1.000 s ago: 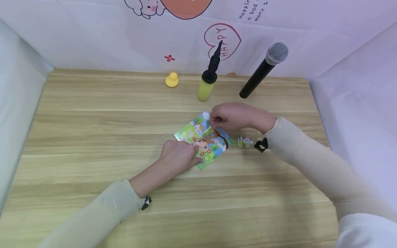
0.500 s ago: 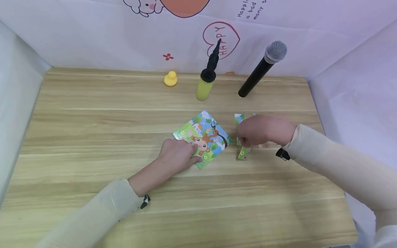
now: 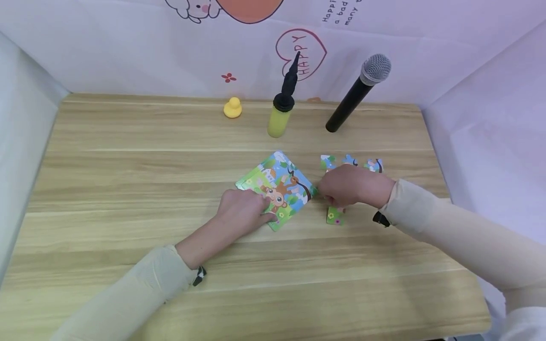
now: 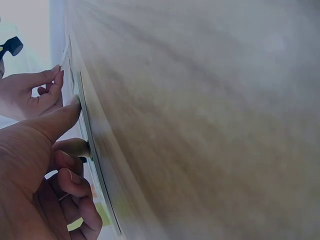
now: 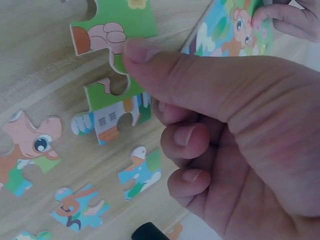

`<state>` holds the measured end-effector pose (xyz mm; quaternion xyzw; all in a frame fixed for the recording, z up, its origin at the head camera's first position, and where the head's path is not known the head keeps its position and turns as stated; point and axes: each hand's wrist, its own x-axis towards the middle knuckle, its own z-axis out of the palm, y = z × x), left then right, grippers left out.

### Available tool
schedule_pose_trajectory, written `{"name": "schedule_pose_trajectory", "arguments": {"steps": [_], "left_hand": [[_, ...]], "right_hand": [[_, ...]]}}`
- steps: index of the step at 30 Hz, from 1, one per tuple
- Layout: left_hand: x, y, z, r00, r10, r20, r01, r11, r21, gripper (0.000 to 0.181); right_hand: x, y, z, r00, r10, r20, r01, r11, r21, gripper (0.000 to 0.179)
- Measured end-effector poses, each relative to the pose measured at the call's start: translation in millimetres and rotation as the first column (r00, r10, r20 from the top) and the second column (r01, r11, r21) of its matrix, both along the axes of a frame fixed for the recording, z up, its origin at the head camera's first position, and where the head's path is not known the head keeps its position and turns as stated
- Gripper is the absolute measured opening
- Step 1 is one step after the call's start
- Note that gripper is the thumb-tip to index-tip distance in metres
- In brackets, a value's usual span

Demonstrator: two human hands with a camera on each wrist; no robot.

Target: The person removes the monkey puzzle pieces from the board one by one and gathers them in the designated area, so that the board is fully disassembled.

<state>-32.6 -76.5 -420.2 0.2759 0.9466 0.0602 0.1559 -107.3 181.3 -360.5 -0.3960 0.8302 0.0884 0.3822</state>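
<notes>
In the head view, a puzzle board [image 3: 286, 175] with a monkey picture lies at an angle mid-table. My left hand [image 3: 243, 208] rests on its near left part. Thumb and index finger press the board from above, while the other fingers hang loosely bent in the left wrist view. To the right of the board, my right hand [image 3: 354, 185] is over loose puzzle pieces. Its thumb pinches the tab of a green puzzle piece [image 5: 112, 25] showing a paw; the opposing fingertip is hidden. A house piece [image 5: 107, 120] lies just beyond, and a monkey-face piece [image 5: 37, 142] farther left.
More loose pieces, such as a blue one [image 3: 374, 165], lie beyond my right hand. Along the back stand a yellow rubber duck [image 3: 232, 109], a balloon pump [image 3: 279, 121] and a microphone [image 3: 351, 102]. White printed cloth [image 3: 128, 52] walls the back.
My right hand has moved right, from the board to the loose pieces. The green piece there, tilted half a second ago, looks flatter now. My left hand stays on the board.
</notes>
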Motion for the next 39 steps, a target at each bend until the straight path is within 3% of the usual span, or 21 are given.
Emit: {"name": "schedule_pose_trajectory", "arguments": {"steps": [7,16,25,35,39], "left_hand": [[-1.5,-0.4,-2.0,1.0,0.006,-0.014,-0.006,1.0,-0.004,0.039],[-2.6,-1.0,-1.6,1.0,0.013,-0.003,-0.013,1.0,-0.011,0.039],[3.2,0.1,0.0,0.998,0.02,-0.058,-0.02,1.0,0.015,0.038],[13.4,-1.0,-3.9,0.984,-0.025,-0.176,0.044,0.994,0.104,0.044],[17.6,0.2,-4.9,0.984,-0.064,-0.168,0.088,0.987,0.137,0.04]], "right_hand": [[-0.6,0.8,-3.6,1.0,0.018,-0.017,-0.019,0.999,-0.028,0.036],[-3.7,0.0,-4.5,1.0,-0.016,-0.015,0.015,0.997,-0.071,0.033],[-10.1,-5.2,-4.2,0.999,-0.023,-0.026,0.018,0.98,-0.198,0.04],[-16.9,-27.8,-7.2,1.0,-0.022,-0.004,0.02,0.952,-0.306,0.025],[-19.1,-40.1,-10.2,1.0,-0.007,-0.011,0.002,0.937,-0.349,0.014]]}}
